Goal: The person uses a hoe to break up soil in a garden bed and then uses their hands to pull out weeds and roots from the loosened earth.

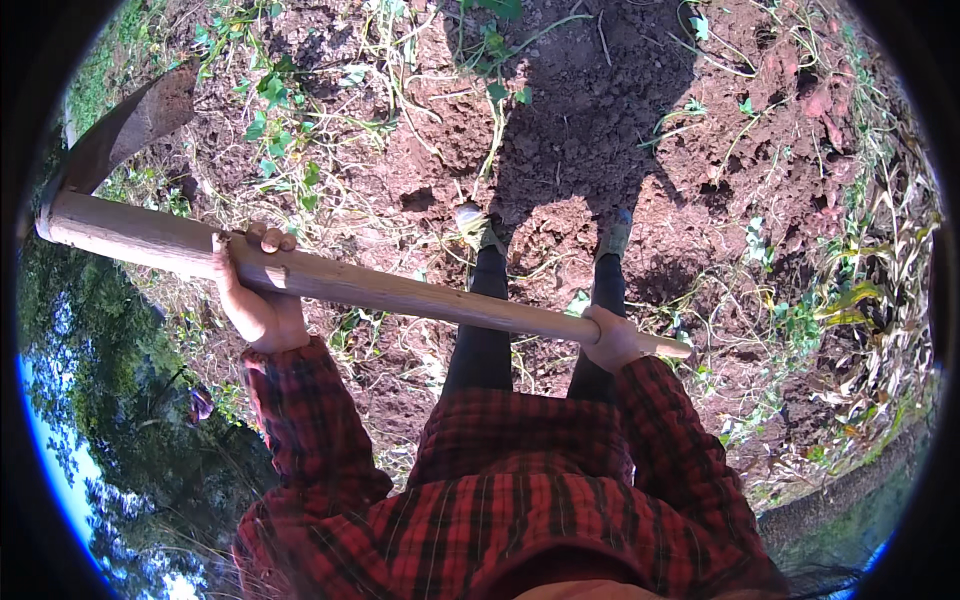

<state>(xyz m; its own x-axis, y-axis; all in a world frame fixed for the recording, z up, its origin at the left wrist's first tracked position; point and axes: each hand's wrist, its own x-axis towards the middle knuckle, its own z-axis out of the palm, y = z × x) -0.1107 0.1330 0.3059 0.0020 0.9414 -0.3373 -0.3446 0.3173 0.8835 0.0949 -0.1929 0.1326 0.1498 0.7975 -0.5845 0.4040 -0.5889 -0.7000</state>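
Observation:
A hoe with a thick wooden handle [420, 292] lies slantwise across the space before my body. My left hand [259, 296] grips the handle near its upper, thicker end, with the fingertips curled over the wood. Beyond that hand, the broad metal hoe blade [139, 124] rises at the far left, off the soil. My right hand [611, 339] is closed around the thinner end, and a short butt of wood sticks out past it. Below the handle are my dark-clad legs and two shoes [474, 225] on the ground.
Reddish dug soil [555, 225] lies around my feet, partly under my shadow. Leafy vines [274, 142] trail over it at the left and top. Reddish tubers [825, 112] appear at the upper right. Dry stalks [892, 315] line the right side; trees [97, 352] stand at left.

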